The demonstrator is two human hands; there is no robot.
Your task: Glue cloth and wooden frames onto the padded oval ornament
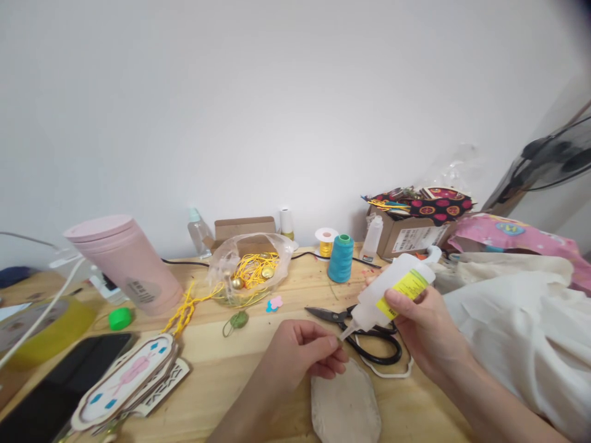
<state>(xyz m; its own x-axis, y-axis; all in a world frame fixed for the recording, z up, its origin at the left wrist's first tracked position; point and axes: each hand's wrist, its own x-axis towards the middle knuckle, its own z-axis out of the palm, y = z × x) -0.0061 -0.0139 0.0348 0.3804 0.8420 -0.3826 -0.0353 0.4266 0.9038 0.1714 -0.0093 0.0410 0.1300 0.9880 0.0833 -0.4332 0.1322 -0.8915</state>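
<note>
My right hand (422, 326) grips a white glue bottle (390, 292) with a yellow label, tilted so its narrow nozzle points down and left. The nozzle tip meets the fingertips of my left hand (309, 351), which pinch something too small to make out. Below the left hand lies a pale flat piece with scalloped edges (345, 406). Black-handled scissors (373, 357) rest behind the bottle, on top of a thin white outline frame (406, 369). A green tassel-like bit (239, 320) and small pink and blue flower pieces (274, 303) are further back on the table.
At left stand a pink tumbler (132, 264), a phone (69, 381), yellow tape (46, 326) and stacked decorated tags (129, 381). Along the wall are a bag of yellow cords (256, 271), a blue thread spool (340, 258) and a cardboard box (409, 237). White cloth (521, 332) fills the right.
</note>
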